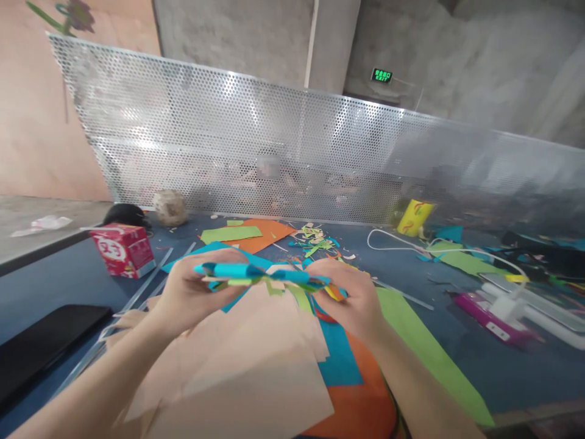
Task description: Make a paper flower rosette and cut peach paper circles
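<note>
My left hand (194,292) and my right hand (351,299) hold between them a flat bundle of paper pieces (262,275), blue on top with green and yellow edges, level above the table. Each hand pinches one end of the bundle. Under the hands lies a loose stack of beige paper sheets (247,366), with blue and orange sheets (351,390) below it.
A red carton (122,249) stands at the left, a black phone or tablet (43,341) lies at the near left. Green paper strip (425,353), paper scraps (315,239), a white cable (439,247), a magenta tool (491,317) and a yellow cup (414,217) lie right. A perforated metal screen (292,152) closes the back.
</note>
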Tool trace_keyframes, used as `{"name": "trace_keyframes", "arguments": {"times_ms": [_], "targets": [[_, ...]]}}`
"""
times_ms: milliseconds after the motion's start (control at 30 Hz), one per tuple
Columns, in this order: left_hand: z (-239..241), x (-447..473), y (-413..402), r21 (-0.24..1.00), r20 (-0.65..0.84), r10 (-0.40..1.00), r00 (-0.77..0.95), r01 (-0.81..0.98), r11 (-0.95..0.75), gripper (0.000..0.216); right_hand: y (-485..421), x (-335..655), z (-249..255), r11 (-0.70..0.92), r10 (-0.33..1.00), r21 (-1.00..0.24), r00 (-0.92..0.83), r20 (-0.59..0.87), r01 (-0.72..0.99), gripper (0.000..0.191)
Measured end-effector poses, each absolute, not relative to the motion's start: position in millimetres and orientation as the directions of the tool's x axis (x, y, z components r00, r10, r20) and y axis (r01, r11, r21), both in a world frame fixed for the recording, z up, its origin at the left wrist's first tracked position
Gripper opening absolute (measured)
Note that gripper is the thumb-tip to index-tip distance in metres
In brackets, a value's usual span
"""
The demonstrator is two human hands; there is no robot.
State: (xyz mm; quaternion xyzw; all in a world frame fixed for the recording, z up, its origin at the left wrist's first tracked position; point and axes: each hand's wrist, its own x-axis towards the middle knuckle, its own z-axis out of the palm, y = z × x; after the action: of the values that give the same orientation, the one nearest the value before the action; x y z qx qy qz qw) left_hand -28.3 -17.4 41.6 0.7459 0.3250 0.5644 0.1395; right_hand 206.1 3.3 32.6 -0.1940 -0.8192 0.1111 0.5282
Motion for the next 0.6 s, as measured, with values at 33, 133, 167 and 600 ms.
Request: {"name": "trace_keyframes", "arguments": {"times_ms": [33, 133, 167, 600], "targets": [[38.6, -26.9, -16.6, 0.661, 0.689, 0.721, 0.075, 0.345, -0.667, 0.012, 4.3, 204.6, 32.1, 0.848, 0.529, -0.472, -0.337, 0.779, 0.239, 0.017], [34.6, -20.5, -14.1, 0.847, 0.447, 0.894, -0.017, 0.328, -0.417, 0.007, 10.8, 200.8, 29.1, 0.622, 0.781, -0.737, -0.285, 0.556, 0.267, 0.011], [34.8, -17.9, -13.1, 0.882, 0.379, 0.925, -0.027, 0.315, -0.351, 0.010, 13.7, 199.8, 27.6, 0.535, 0.834, -0.815, -0.297, 0.466, 0.224, 0.012], [32.4, -9.8, -1.6, 0.989, 0.085, 0.992, -0.097, 0.130, -0.072, 0.020, 34.1, 192.0, 11.3, -0.250, 0.897, -0.940, -0.422, -0.134, -0.233, 0.021]]}}
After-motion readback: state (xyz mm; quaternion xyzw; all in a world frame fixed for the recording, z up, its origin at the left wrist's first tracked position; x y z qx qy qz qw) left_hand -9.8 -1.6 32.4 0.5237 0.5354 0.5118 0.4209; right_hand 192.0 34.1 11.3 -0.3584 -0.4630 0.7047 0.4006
